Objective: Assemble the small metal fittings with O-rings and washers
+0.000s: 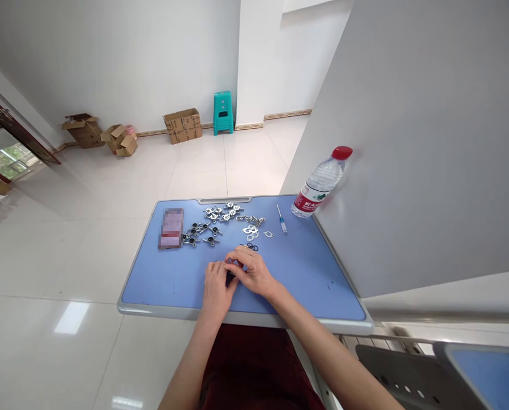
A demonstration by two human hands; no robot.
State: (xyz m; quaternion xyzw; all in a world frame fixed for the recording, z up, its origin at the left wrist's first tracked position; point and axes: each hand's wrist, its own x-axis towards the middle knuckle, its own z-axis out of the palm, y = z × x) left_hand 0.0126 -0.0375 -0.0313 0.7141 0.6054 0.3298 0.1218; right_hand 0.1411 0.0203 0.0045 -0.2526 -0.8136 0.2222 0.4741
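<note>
**While a small dark part [229, 277] is pinched by the left hand [216, 290] and the right hand [252, 272]**

Because fingers of both hands are wrapped around it, the small dark part is largely hidden, and its exact form cannot be told. Its long axis appears to be tilted from lower left to upper right, though this cannot be fixed with certainty. The left hand is curled in from below and the right hand is laid over from the right; neither is released, and both are closed on the part. The right hand is the nearer to a small cluster of black O-rings [251, 247], found just beyond its fingertips. Farther out, silver gaskets [250, 230] and a row of short bolts [250, 219] are laid, with a small screwdriver [282, 222] to their right. Black-centred metal fittings [201, 232] and bright silver fittings [222, 212] are grouped to the far left, beside a blurred flat rectangular item [171, 228]. All are spread on a blue tabletop [306, 285] with a grey rim, near whose far right corner a water bottle with a red cap [320, 182] is seen against a grey partition [408, 142]. Across the glossy tile floor [87, 256], cardboard boxes [183, 125] and a teal stool [222, 113] are placed along the far wall [109, 57].
</note>
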